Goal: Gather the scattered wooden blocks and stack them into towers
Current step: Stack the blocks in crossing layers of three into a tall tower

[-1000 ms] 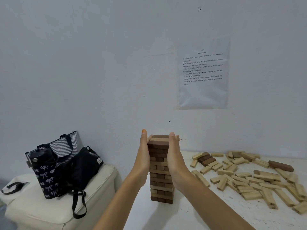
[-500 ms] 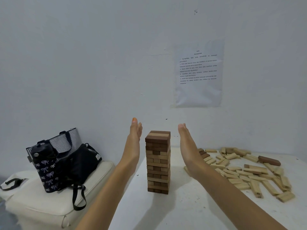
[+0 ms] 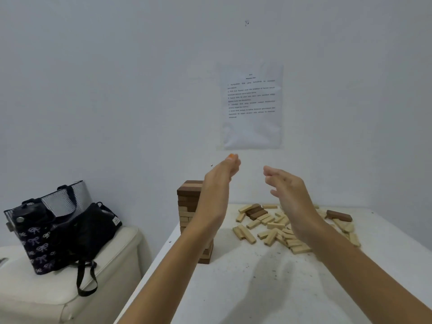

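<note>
Text on the printed sheet (image 3: 252,106) taped to the wall consists of a short heading and several numbered lines, all too small and blurred to read. A small pale label on the black bag (image 3: 93,228) is likewise illegible; the bag beside it (image 3: 39,244) carries a bow pattern, and both rest on a cream cushion (image 3: 35,300) left of the table (image 3: 233,288). The tower (image 3: 189,202) of wooden blocks stands upright near the table's left edge, with dark blocks in its upper layers and mostly light blocks below. The loose blocks (image 3: 268,225) lie scattered on the table to the right of the tower, apart from it. The left hand (image 3: 219,183) is raised above the tower's top, its fingers loosely curled and holding nothing; its forearm crosses in front of the tower's right side. The right hand (image 3: 287,190) is raised over the loose blocks, its fingers relaxed, slightly bent and empty. One second earlier both palms pressed flat against the tower's sides; half a second earlier they stood off on either side of it. Both hands have since lifted and shifted right, and the tower has kept its place.
</note>
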